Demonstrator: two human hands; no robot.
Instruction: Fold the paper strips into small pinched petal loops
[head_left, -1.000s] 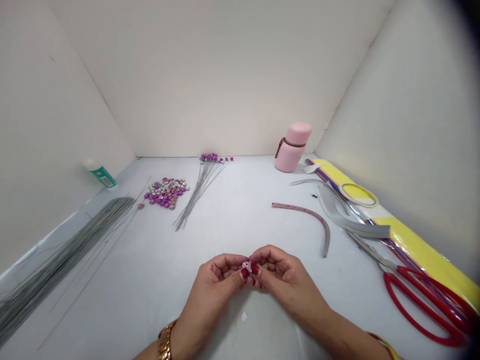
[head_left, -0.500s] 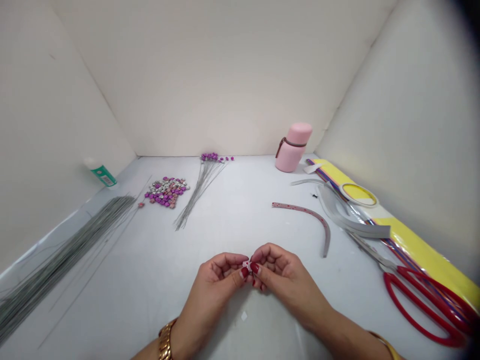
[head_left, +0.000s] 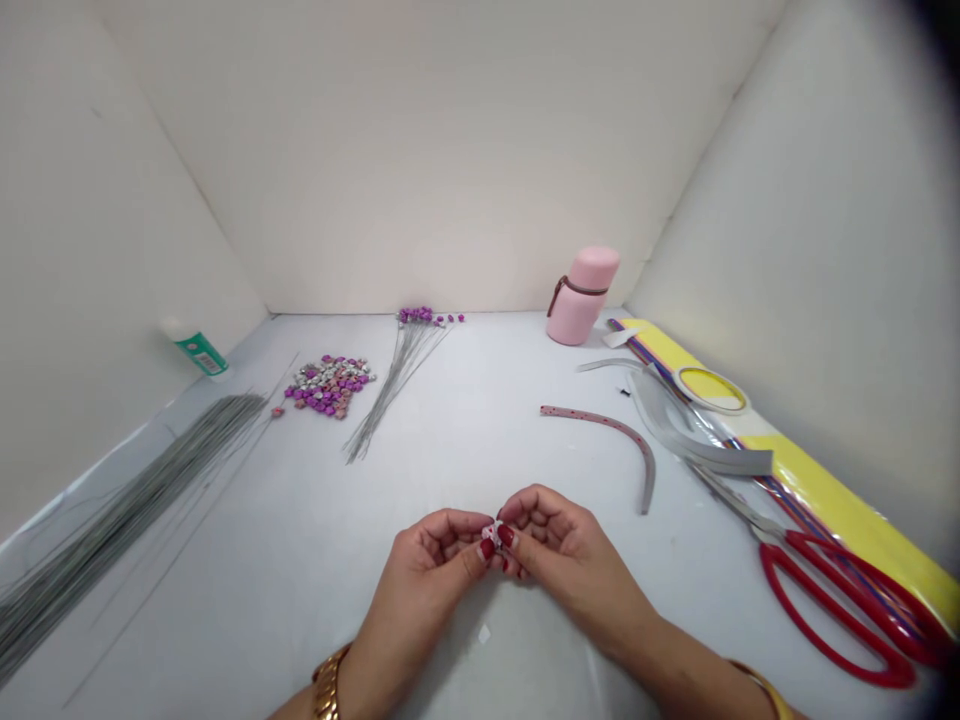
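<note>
Between both hands, near the front of the table, is a small folded paper star (head_left: 491, 533), whitish with red marks. My left hand (head_left: 435, 565) pinches its left side between thumb and forefinger. On the right side, my right hand (head_left: 559, 550) grips it with thumb and fingertips, which partly cover it. A tiny white paper scrap (head_left: 484, 633) lies on the table below my hands. Beyond my right hand rests a curved paper strip (head_left: 611, 425), pinkish with red spots at one end and grey at the other.
At left are a bundle of thin wires (head_left: 142, 500), a heap of purple, silver and pink stars (head_left: 330, 385) and a glue bottle (head_left: 201, 354). Star-tipped wires (head_left: 397, 380) lie behind. At right stand a pink flask (head_left: 581, 297), red-handled scissors (head_left: 832, 590), tape roll (head_left: 712, 390) and yellow packet (head_left: 840, 500).
Both hands stay together on the star, which has turned slightly between the fingertips. The whole view has shifted a little; the things on the table lie as before.
</note>
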